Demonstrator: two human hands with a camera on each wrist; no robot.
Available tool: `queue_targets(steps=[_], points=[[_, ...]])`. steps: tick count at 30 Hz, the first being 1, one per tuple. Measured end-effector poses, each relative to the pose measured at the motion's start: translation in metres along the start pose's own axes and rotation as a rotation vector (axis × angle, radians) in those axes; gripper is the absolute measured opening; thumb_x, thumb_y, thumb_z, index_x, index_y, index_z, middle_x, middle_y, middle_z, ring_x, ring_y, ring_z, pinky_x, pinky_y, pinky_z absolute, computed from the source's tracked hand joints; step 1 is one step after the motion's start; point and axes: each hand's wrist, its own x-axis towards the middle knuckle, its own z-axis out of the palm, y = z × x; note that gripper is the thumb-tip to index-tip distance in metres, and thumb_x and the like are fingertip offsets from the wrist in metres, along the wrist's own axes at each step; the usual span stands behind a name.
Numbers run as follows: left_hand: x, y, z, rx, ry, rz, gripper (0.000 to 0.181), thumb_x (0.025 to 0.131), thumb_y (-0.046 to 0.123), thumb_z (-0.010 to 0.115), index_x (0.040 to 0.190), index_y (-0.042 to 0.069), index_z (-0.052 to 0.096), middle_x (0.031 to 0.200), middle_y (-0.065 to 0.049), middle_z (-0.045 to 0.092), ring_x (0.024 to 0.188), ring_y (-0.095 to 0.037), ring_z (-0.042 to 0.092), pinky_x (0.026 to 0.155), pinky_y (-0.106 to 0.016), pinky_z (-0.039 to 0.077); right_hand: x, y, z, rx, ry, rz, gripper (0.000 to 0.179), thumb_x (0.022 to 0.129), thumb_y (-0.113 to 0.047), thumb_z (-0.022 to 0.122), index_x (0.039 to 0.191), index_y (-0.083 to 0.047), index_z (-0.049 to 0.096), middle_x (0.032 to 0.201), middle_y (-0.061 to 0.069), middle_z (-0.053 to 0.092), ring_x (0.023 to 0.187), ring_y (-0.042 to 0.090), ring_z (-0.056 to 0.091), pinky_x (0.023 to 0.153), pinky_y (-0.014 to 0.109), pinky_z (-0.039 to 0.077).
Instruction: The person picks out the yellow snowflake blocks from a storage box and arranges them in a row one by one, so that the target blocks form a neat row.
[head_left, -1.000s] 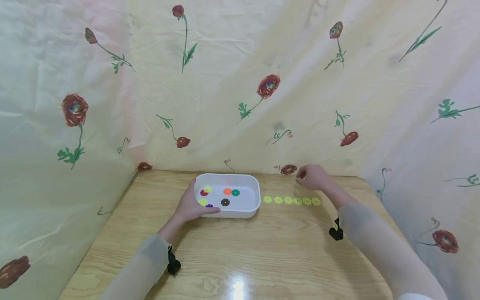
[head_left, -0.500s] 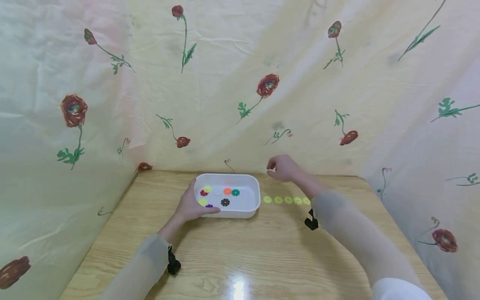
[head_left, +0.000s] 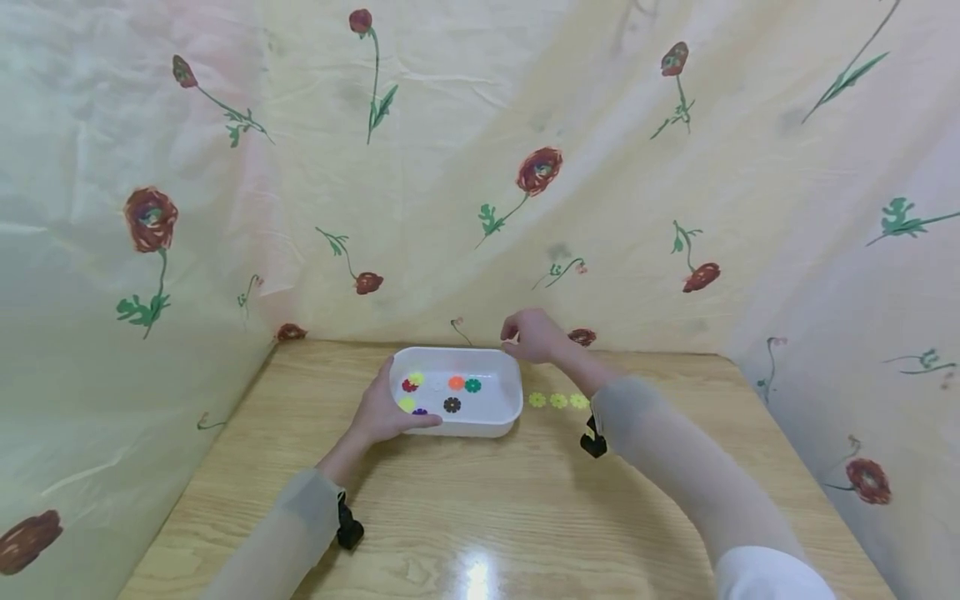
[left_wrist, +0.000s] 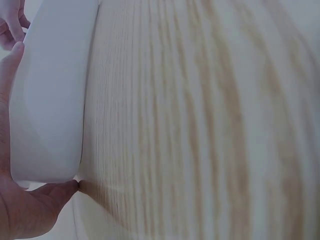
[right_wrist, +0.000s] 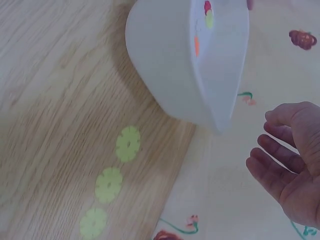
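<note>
A white plastic basin (head_left: 480,429) stands on the table, my left hand (head_left: 378,408) gripping its left end with the thumb along the front rim. In it lie flower-shaped plastic pieces: black-brown (head_left: 452,405), orange (head_left: 457,383), green (head_left: 472,386), purple, red and yellow. The left wrist view shows the basin's side wall (left_wrist: 55,100) between thumb and fingers. My right hand (head_left: 534,336) hovers by the basin's back right corner. Its fingers are loosely curled with nothing between them in the right wrist view. Yellow flower pieces (head_left: 558,401) lie in a row right of the basin, partly hidden by my right forearm.
The wooden table (head_left: 465,500) reaches back to a flowered cloth (head_left: 450,208), which hangs behind and on both sides. Black wrist cameras, such as the one under my right sleeve (head_left: 594,442), sit at both wrists.
My right hand has moved left, from above the row's right end to the basin's back right corner. The forearm now covers more of the yellow pieces. The left hand and basin stay put.
</note>
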Motion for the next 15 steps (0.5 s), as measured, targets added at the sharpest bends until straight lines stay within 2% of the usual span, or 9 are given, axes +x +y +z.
queue_targets(steps=[7,15], points=[[0.002,0.001,0.0,-0.009,0.008,0.018,0.129,0.071,0.042,0.099,0.168,0.016,0.018,0.157,-0.013,0.048,0.134,-0.033,0.054,0.116,-0.061,0.048,0.007,-0.017,0.004,0.006,-0.037,-0.017,0.017,0.098,-0.016,0.071,0.109,-0.004,0.078,0.113,0.014,0.079,0.105,0.029,0.073,0.095,0.043,0.062],[0.002,0.001,0.001,-0.016,0.009,-0.006,0.13,0.072,0.042,0.099,0.169,0.015,0.016,0.16,-0.015,0.045,0.138,-0.035,0.052,0.119,-0.064,0.044,0.018,-0.032,0.012,0.028,-0.076,-0.047,0.019,0.098,-0.016,0.071,0.112,-0.005,0.078,0.112,0.012,0.079,0.104,0.027,0.073,0.095,0.041,0.062]])
